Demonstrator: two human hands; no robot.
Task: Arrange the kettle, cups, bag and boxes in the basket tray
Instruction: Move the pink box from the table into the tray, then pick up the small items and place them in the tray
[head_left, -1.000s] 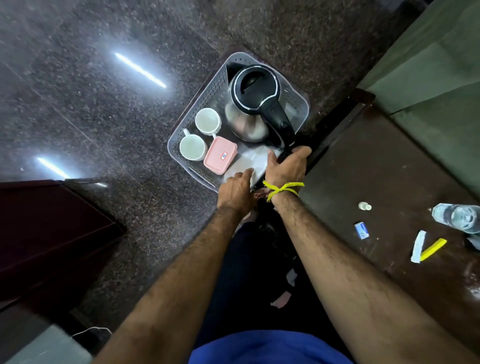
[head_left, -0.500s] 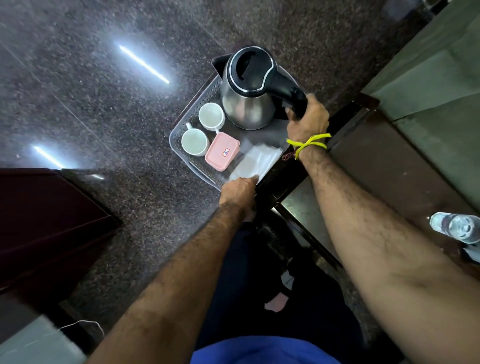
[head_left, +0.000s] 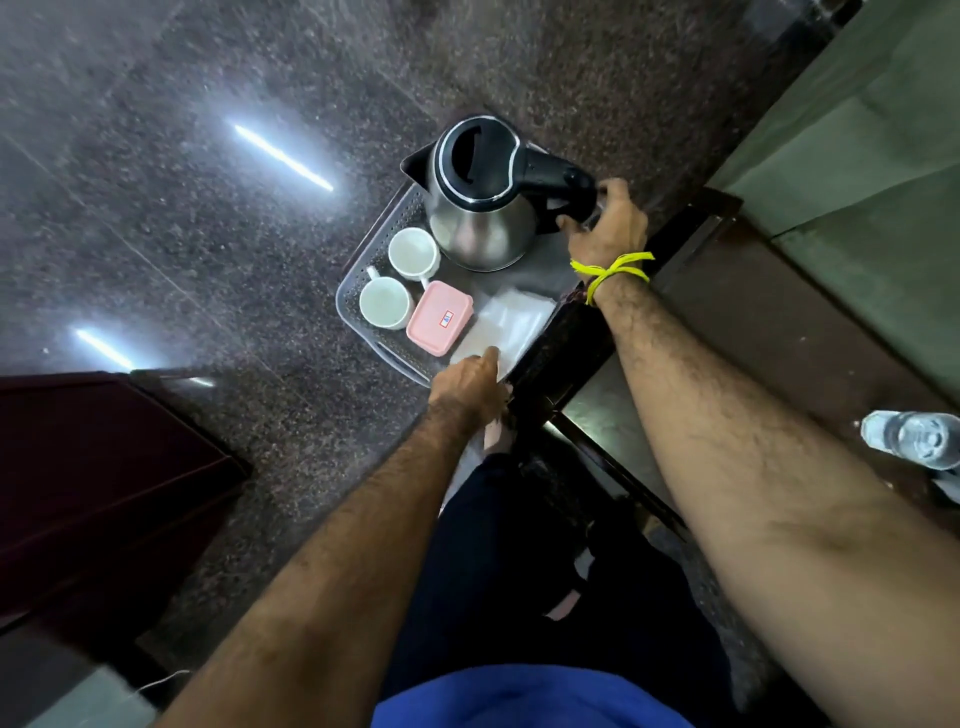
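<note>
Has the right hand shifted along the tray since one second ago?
Yes. The right hand left the near end beside the bag and now grips the kettle handle at the far end of the basket tray.

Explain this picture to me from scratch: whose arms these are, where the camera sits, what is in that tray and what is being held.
No machine here: the two bare arms belong to a person wearing a camera on the head, so the one picture looks forward and down past a blue shirt to the dark speckled stone floor.

A clear perforated plastic basket tray holds a steel kettle with a black lid, two white cups side by side, a pink lidded box and a clear plastic bag.

The right hand, with a yellow thread at the wrist, grips the kettle's black handle. The left hand is at the tray's near edge by the bag; whether it grips anything cannot be told.

At the right, a clear water bottle lies on a dark wooden table.
</note>
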